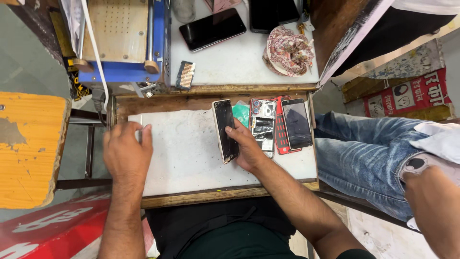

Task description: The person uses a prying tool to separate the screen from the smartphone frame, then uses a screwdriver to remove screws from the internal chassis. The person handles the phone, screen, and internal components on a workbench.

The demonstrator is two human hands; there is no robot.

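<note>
right hand fingers grip black-screened phone mid worktop, screen not yet lifted; left hand fingers curled at left edge; opened phone beside

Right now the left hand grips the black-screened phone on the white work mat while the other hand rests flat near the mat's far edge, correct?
Not quite: the head view shows the right hand gripping the black-screened phone, tilted up on its edge, on the white work mat. The left hand rests flat at the mat's left edge.

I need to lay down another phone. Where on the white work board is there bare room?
Bare white board lies between the left hand and the phone the right hand holds. The right edge is crowded: opened phone, red case, dark phone.
</note>
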